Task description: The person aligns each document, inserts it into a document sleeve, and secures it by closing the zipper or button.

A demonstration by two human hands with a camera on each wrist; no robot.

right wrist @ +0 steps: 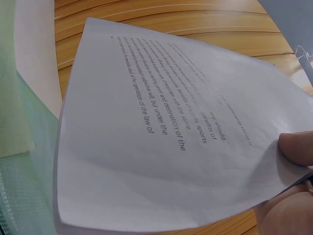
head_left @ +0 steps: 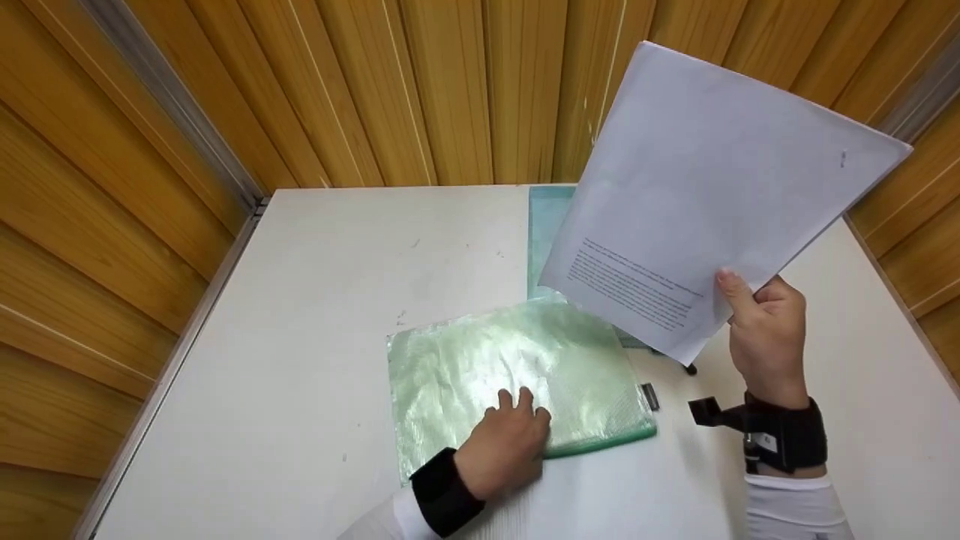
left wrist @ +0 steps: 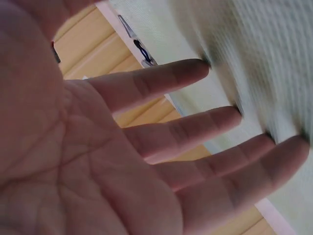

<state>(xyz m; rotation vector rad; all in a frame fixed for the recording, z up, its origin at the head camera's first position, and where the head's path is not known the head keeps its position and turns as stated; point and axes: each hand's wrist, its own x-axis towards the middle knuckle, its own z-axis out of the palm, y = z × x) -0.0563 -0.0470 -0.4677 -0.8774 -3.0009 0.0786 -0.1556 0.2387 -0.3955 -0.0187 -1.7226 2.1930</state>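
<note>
My right hand [head_left: 769, 337] holds up a thin stack of printed paper [head_left: 705, 180], thumb on the front face and fingers behind. A block of small text shows near the stack's lower edge; more lines of print appear on the paper [right wrist: 171, 122] in the right wrist view. My left hand [head_left: 506, 442] rests its fingertips on a pale green, shiny mesh pouch [head_left: 465, 367] lying on the table. In the left wrist view the fingers [left wrist: 186, 129] are spread and nearly straight, their tips pressing dents into the mesh [left wrist: 274, 58].
A blue-green mesh pouch [head_left: 547, 217] lies on the white table [head_left: 337, 300], partly behind the paper and the green pouch. A dark tab [head_left: 649, 396] sticks out at the green pouch's right edge. Wood-patterned panels [head_left: 450, 90] stand behind the table and at both sides.
</note>
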